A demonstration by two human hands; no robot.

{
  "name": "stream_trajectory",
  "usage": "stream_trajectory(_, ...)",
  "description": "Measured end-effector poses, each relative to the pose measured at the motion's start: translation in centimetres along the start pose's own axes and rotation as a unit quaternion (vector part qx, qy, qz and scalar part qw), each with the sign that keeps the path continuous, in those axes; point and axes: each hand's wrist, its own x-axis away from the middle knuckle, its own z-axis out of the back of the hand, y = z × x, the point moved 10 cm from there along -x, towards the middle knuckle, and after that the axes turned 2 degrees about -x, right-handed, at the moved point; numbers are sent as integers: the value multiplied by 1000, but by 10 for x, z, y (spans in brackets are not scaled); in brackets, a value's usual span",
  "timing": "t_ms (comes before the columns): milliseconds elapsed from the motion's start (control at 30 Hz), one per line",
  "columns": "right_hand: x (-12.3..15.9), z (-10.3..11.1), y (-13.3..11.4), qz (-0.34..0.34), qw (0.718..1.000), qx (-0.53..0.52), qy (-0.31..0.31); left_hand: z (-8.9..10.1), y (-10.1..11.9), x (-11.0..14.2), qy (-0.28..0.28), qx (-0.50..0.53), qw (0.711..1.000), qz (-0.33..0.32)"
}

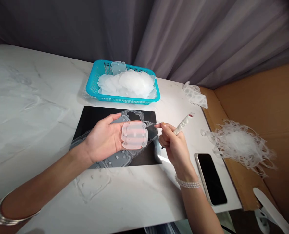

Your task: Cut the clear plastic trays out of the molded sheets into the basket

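Left hand point(105, 138): palm up, fingers spread out nearly straight, with a translucent plate point(134, 135) lying flat across them. Right hand point(173, 139): fingers curled around a slim tool point(182, 125), its pale, red-ended shaft rising above the knuckles; the index finger points toward the plate, its tip at a thin clear strand point(150, 123), though whether finger and thumb pinch the strand cannot be told. Beneath the left fingers, a black mat point(84, 118) bears a clear sheet point(117, 159) of similar plates, partly hidden by the hand. Beyond the fingers of both hands, a blue basket point(92, 81) holds a heap point(132, 83) of translucent plates, one leaning upright at its far side. To the right of the right fingers, a phone point(212, 178) lies dark on the white table point(154, 195), nearer the wearer; past it sits a tangle point(242, 143) of pale strips. Farther off than the right fingers, also to the right, lies a crumpled scrap point(195, 95). Well left of the left fingers, clear film point(20, 110) covers part of the table
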Motion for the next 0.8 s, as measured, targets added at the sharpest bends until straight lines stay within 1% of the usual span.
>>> stream_trajectory(100, 0, -9, 8, -23, 999, -6, -30, -1, 1, 1, 4, -6, 1000, 2)
stream_trajectory(233, 2, -16, 11, -30, 999, 6, -41, -4, 0, 2, 14, -11, 1000, 5)
stream_trajectory(333, 2, -23, 21, -40, 996, 49, -62, -2, -4, 0, 40, -34, 999, -1)
stream_trajectory(433, 2, -29, 28, -44, 992, 86, -76, 5, -12, -1, 81, -69, 994, -10)
stream_trajectory(500, -1, -23, 20, -23, 993, 103, -48, 12, -12, 1, 102, -96, 989, -37)
stream_trajectory(533, -5, -17, 9, 1, 992, 123, -20, 15, -8, 2, 108, -121, 985, -59)
stream_trajectory(567, -9, -10, -6, 35, 987, 155, 13, 19, -3, 5, 117, -160, 976, -87)
stream_trajectory(600, -14, -4, -26, 81, 976, 194, 53, 23, 5, 10, 129, -217, 960, -118)
stream_trajectory(633, -19, 0, -49, 138, 957, 237, 97, 28, 13, 16, 146, -294, 933, -149)
stream_trajectory(667, -24, 1, -73, 203, 928, 278, 143, 31, 21, 23, 165, -386, 889, -180)
stream_trajectory(700, -29, -2, -97, 272, 891, 314, 183, 34, 29, 31, 181, -485, 829, -212)
stream_trajectory(733, -36, -11, -116, 336, 850, 346, 213, 33, 34, 39, 189, -582, 752, -244)
stream_trajectory(767, -43, -24, -129, 393, 807, 377, 226, 31, 35, 45, 189, -667, 666, -275)
stream_trajectory(800, -55, -42, -134, 430, 778, 410, 207, 30, 33, 50, 184, -734, 579, -303)
